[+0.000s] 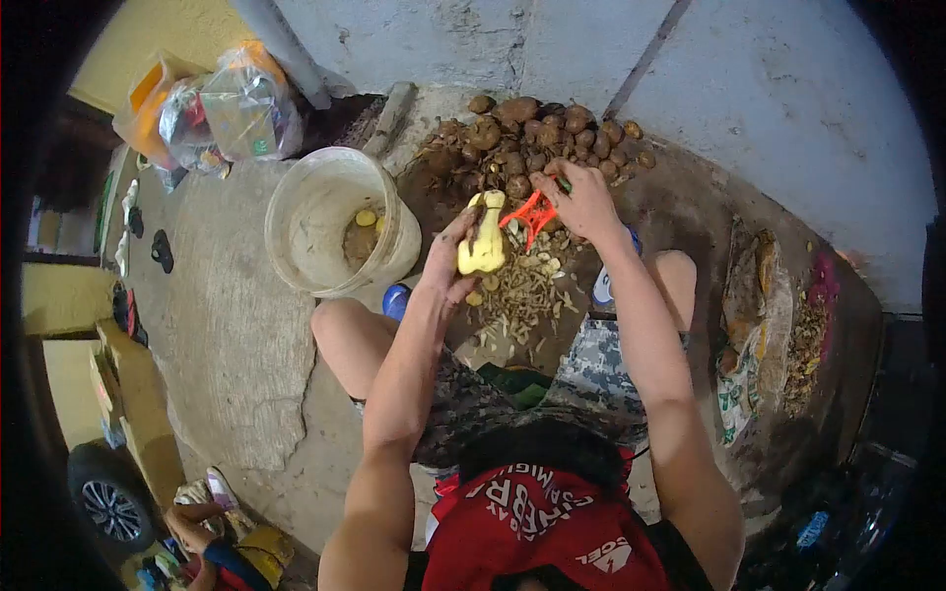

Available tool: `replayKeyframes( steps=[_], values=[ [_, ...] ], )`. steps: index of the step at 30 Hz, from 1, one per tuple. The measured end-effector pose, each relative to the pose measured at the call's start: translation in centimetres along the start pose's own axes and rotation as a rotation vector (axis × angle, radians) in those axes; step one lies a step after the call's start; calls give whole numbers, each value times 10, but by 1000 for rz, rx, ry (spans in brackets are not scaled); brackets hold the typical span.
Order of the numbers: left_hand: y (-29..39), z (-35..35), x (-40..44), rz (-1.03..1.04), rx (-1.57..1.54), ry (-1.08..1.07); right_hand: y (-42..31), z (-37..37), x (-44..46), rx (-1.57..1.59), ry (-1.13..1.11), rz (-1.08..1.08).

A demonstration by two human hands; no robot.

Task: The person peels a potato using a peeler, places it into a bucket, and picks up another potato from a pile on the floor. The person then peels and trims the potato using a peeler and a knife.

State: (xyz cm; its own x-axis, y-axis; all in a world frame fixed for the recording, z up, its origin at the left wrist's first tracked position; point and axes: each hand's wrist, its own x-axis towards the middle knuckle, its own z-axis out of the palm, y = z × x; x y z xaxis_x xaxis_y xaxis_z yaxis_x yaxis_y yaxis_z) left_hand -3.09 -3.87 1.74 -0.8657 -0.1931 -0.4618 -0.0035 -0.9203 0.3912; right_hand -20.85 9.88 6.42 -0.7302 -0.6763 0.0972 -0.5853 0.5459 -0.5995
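Holding, left hand point(451, 254): one yellow potato point(482, 241), mostly peeled, dark skin showing in patches; grip curled round it, over peelings point(527, 295) on the floor point(246, 374). Right hand point(583, 205): orange peeler point(533, 213), grasped, just beside the potato. Handling note, my judgement: turn the potato between long, light strokes, left thumb clear. Red shirt point(631, 527): white lettering, GINEBRA, apparently SAN MIGUEL; smaller mark unclear from where I stand.

Left hand point(448, 258): partly hidden behind peeled tuber point(481, 246). Right hand point(583, 205) covers part of orange peeler point(537, 212); blade too small for me to resolve remotely. Second person point(219, 554), floor's point(236, 335) near-left edge: cut off.
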Motion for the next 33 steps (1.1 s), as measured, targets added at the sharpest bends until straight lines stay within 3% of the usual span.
replayKeyframes(
  steps=[6,10,14,15,16,17,19,25,27,30,33],
  values=[
    [-10,2,2,18,51,70,17,16,7,-112,251,-259],
    [-13,3,8,-29,-24,65,0,14,-5,30,128,-366],
    [-10,15,-3,-9,131,114,-1,-2,4,-110,58,-282],
    [-8,16,-8,-5,254,93,11,-2,10,-109,59,-282],
    [4,16,-17,-132,387,-29,22,-6,16,-158,145,-220],
    [-5,27,-22,-59,370,14,31,-7,20,-205,235,-155],
    [0,17,-21,-149,333,-128,26,-17,17,-247,153,-73],
    [-2,16,-16,-158,174,75,14,-15,3,-133,315,-127],
    [-4,10,-10,-124,200,31,-6,-10,-10,16,127,-282],
    [5,29,-21,-152,171,104,-16,-1,-18,46,100,-441],
    [3,16,-21,-181,309,43,-5,-19,2,-83,175,-305]
  ],
)
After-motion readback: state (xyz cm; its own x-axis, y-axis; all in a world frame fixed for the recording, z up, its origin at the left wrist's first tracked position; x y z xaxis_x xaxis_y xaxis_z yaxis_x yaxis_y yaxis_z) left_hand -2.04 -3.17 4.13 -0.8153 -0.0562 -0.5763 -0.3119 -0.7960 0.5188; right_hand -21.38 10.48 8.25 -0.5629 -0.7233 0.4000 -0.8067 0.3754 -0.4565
